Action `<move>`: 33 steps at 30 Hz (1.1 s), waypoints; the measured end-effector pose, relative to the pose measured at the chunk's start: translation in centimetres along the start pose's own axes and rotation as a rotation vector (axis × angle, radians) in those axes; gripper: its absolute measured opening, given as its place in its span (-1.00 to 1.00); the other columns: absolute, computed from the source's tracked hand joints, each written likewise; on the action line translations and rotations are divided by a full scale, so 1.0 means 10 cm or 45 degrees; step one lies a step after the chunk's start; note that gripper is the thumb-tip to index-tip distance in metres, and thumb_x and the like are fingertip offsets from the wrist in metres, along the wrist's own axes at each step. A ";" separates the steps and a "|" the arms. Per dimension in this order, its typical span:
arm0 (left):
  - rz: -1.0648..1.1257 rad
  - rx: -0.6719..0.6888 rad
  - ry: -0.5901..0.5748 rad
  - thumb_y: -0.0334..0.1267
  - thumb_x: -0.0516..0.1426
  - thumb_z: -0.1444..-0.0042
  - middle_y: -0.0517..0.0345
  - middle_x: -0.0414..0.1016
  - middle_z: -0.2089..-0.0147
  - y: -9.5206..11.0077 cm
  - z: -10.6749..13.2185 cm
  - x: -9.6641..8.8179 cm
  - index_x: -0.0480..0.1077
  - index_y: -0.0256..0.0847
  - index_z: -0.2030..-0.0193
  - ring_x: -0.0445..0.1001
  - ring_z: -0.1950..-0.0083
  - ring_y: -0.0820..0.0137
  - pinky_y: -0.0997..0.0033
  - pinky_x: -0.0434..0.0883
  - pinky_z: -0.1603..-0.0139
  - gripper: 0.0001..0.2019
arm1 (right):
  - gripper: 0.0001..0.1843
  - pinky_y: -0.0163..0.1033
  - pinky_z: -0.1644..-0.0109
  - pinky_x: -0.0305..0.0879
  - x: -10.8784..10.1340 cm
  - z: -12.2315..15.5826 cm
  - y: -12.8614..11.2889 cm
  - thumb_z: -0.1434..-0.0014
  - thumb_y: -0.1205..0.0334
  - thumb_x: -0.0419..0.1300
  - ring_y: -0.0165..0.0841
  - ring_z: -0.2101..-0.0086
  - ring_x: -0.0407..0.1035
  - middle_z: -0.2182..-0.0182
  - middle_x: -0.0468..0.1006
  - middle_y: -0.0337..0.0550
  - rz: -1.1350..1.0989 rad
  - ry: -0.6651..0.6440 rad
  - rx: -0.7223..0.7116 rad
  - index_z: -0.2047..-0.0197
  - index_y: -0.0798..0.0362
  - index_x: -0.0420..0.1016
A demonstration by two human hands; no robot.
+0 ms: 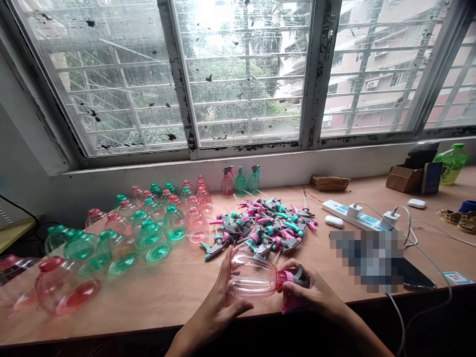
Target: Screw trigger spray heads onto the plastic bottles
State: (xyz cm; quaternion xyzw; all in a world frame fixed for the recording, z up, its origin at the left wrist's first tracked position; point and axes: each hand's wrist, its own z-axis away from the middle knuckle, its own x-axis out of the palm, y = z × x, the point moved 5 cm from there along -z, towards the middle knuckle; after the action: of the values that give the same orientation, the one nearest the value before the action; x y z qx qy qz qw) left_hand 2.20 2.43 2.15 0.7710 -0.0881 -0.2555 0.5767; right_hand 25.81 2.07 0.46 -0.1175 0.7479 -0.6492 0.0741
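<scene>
Over the table's (pixel 148 310) near edge, the bottle (pixel 253 277) lies sideways between both hands. It looks light, thin-walled and rather slippery; the ridged neck should give the surest hold. The left hand (pixel 218 300), half open, cups the base, thumb apart; the right hand (pixel 316 292) bends its fingers firmly around the spray head (pixel 302 276).

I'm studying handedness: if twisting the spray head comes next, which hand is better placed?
Probably the right hand: it grips the spray head at the neck of the bottle, while the left hand is spread at the base, better suited to steadying.
</scene>
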 end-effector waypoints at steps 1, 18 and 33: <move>0.003 -0.006 -0.003 0.07 0.24 -0.21 0.10 -0.37 -0.62 0.02 0.01 0.00 -0.44 0.25 -0.51 0.11 -0.47 -0.11 -0.19 0.14 -0.43 0.00 | -0.60 -0.20 0.31 0.40 0.01 0.00 0.00 -0.13 -0.04 0.41 -0.25 0.45 0.55 0.44 0.65 -0.21 -0.023 -0.011 0.012 0.13 0.05 0.45; -0.029 0.032 -0.059 0.07 0.22 -0.24 0.14 -0.38 -0.62 0.09 0.00 0.00 -0.51 0.26 -0.50 -0.02 -0.52 -0.03 -0.15 0.00 -0.49 0.00 | -0.62 -0.22 0.29 0.38 -0.01 0.00 -0.01 -0.12 0.00 0.43 -0.29 0.43 0.50 0.42 0.61 -0.24 0.007 0.047 -0.059 0.15 0.05 0.48; -0.097 0.137 0.025 -0.08 0.24 -0.26 0.09 -0.29 -0.61 0.08 -0.02 0.02 -0.39 0.23 -0.52 -0.16 -0.57 0.01 -0.15 -0.11 -0.52 -0.05 | -0.61 -0.21 0.30 0.43 -0.01 -0.02 0.03 -0.12 0.00 0.43 -0.27 0.45 0.54 0.44 0.64 -0.26 -0.022 0.023 -0.040 0.13 0.02 0.44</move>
State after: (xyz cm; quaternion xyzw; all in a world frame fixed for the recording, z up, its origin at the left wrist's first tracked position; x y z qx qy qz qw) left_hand 2.57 2.30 2.90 0.8062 -0.0668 -0.2645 0.5250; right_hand 25.85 2.31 0.21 -0.1191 0.7576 -0.6390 0.0597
